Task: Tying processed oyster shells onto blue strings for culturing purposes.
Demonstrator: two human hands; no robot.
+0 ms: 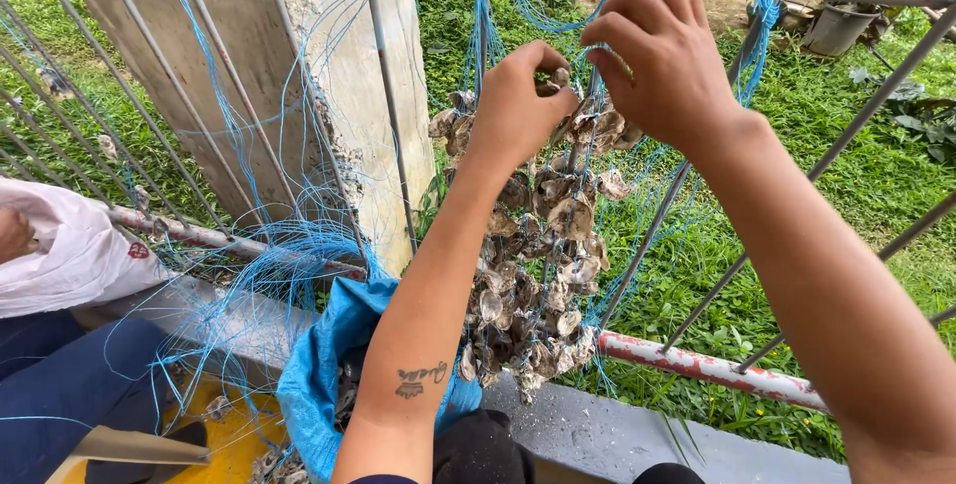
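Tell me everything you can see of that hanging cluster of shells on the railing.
The cluster of shells hangs as a long bunch of rough grey-brown, oyster-like shells strung on thin blue line. It dangles upright against the metal railing, reaching down to the red-and-white lower rail. At its top the left hand pinches a shell, and the right hand works right beside it. A blue sack sits to its lower left.

shell string [543, 275] on railing [697, 364], sack [319, 364] below-left
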